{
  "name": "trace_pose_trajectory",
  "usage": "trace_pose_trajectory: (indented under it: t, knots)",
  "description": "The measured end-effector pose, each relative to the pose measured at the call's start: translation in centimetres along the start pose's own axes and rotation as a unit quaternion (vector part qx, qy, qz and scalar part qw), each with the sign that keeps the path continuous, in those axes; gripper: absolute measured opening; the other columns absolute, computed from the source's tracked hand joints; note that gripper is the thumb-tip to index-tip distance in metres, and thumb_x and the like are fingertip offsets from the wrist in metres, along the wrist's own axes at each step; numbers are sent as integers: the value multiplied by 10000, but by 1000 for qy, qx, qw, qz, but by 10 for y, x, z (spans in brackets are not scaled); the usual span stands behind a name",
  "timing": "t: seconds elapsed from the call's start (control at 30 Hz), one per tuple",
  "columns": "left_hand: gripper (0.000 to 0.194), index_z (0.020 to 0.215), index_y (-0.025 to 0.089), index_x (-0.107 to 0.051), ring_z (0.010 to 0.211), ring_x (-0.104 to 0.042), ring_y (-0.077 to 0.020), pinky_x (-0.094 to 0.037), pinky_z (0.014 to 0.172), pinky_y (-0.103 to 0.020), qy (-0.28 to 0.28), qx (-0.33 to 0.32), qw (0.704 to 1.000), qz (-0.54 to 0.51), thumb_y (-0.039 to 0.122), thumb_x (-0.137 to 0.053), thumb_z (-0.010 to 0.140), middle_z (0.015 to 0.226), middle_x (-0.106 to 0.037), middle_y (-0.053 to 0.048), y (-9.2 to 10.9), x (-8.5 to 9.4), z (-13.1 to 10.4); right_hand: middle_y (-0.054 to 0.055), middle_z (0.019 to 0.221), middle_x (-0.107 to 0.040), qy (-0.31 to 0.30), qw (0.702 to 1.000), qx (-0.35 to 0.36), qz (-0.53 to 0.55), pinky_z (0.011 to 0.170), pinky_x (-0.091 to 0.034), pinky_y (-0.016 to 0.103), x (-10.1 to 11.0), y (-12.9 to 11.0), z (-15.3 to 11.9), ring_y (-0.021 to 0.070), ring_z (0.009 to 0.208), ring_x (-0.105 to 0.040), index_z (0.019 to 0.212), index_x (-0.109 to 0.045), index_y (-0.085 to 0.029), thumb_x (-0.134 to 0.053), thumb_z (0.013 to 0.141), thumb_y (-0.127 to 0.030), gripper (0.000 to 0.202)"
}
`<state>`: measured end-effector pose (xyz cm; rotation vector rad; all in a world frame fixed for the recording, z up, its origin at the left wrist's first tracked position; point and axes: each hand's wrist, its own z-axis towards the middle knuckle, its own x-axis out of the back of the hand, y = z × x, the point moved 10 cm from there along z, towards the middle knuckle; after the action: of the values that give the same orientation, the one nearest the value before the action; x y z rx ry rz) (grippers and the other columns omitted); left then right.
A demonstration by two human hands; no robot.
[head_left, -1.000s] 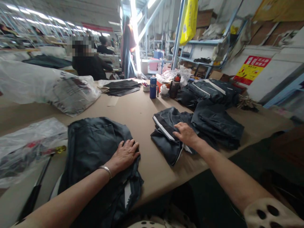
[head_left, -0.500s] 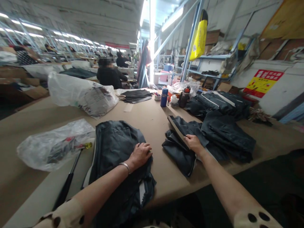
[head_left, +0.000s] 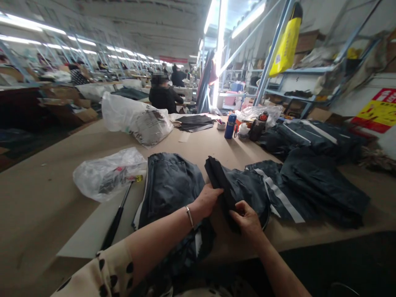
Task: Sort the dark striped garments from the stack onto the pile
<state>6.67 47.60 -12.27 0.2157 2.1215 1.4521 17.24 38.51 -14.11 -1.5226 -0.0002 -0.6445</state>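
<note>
Between my two hands is a dark fabric piece with a folded black edge turned up. My left hand is closed on the near left side of that edge, thumb pointing right. My right hand pinches the edge lower down, fingers curled. The rest of the piece spreads to the right over the table. Just left of my left hand lies a stack of dark fabric pieces, partly covered by my left forearm. Right of my hands are more dark fabric pieces with white stripes.
On the brown table lie a clear plastic bag, a black-handled tool and a larger plastic bag. A blue bottle and dark bottle stand at the back. A co-worker sits beyond.
My left hand has left the stack and moved right to grip the fabric piece. My right hand has shifted its hold on the piece. The view has turned left.
</note>
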Motion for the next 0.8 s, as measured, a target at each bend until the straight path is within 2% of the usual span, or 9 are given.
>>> trace_pose_trajectory:
  t: [0.13,0.23,0.3,0.37,0.47,0.57,0.63,0.7,0.8]
  knots:
    - [139,780,75,-646,648,-573,-118,-475,624,-208,1,-89,995,47,88,-624,643,737,-646,-41,8,-11,-11,4,843,-613,15,998,54,15,683,-454,246,9,-45,9,152,750,-591,1016,-517,-189,-607,758,-337,310]
    - [137,782,74,-676,683,-563,-104,-462,656,-185,-34,-129,990,34,140,-671,662,770,-660,-37,16,-23,-19,-21,796,-608,25,995,91,-25,654,-431,226,15,-79,9,136,722,-574,955,-531,-193,-570,774,-284,207]
    - [190,805,76,-686,697,-570,-107,-466,676,-191,-69,-124,990,-3,216,-713,679,802,-668,-48,22,-26,-23,-35,722,-577,9,996,85,-40,602,-407,218,18,-87,9,127,668,-541,859,-531,-190,-543,769,-269,121]
    - [253,848,88,-688,705,-588,-120,-479,694,-215,-95,-93,990,-52,273,-742,685,821,-669,-62,27,-23,-26,-40,654,-534,6,995,79,-65,563,-381,219,30,-89,10,122,619,-505,757,-508,-191,-517,760,-264,74]
    - [301,884,112,-692,700,-610,-144,-502,712,-258,-160,-22,979,-123,267,-783,643,803,-668,-66,30,-26,-43,-31,633,-528,89,980,88,-155,564,-368,245,74,-89,17,135,586,-493,755,-522,-199,-500,734,-258,66]
    - [389,871,119,-705,678,-604,-135,-510,703,-237,-348,124,924,-94,264,-838,535,762,-661,-46,10,-61,-98,52,865,-648,119,977,99,-150,712,-431,310,104,-83,26,210,781,-589,903,-613,-186,-511,713,-314,251]
    - [388,856,122,-714,661,-579,-94,-493,684,-172,-469,222,855,-14,269,-841,521,764,-658,-22,-9,-77,-146,100,914,-670,51,991,86,-84,735,-461,340,97,-73,32,244,829,-614,918,-648,-153,-481,726,-358,327]
    - [332,862,126,-722,669,-568,-78,-480,691,-145,-497,246,831,36,230,-803,557,785,-667,-9,-13,-75,-163,104,864,-682,-34,996,74,-28,700,-488,337,75,-67,31,244,786,-629,888,-659,-145,-462,747,-377,335]
    - [290,815,117,-733,690,-605,-125,-498,713,-200,-414,194,889,14,120,-685,529,768,-685,-27,8,-54,-127,88,856,-684,-71,994,85,-5,742,-497,345,52,-72,11,232,810,-629,886,-657,-167,-452,809,-407,325]
